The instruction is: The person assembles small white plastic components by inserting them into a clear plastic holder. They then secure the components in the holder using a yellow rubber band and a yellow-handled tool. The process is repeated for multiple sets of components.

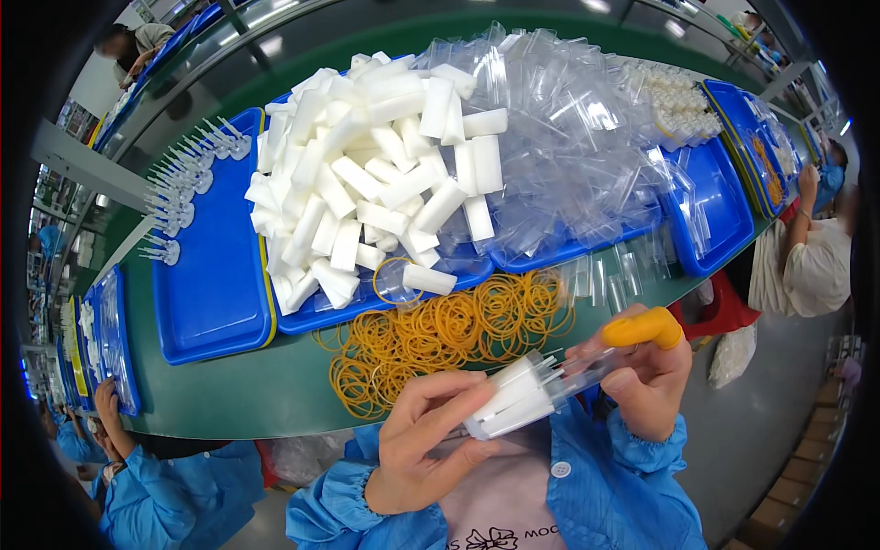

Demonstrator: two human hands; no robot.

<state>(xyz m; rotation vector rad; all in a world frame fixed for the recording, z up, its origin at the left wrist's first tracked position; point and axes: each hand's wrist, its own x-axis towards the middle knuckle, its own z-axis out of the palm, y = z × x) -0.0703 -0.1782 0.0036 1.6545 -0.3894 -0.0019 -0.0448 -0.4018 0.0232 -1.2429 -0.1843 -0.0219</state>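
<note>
Head view: left hand (423,438) pinches bundle of white tubes (510,400) at its near end — long axis runs up-right toward right hand (642,380), whose fingers, thumb in yellow finger cot (644,328), pinch clear sleeve (587,367) over bundle's far end. Beyond: rubber bands (440,339) on green table (266,385), then blue tray (302,316) heaped with tubes.

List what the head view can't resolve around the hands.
- Near end of the white bundle: hidden by left hand fingers.
- Clear sleeve contents: washed out by glare.
- Right hand index fingertip: under the orange finger cot.
- Rubber bands: too tangled to count.
</note>
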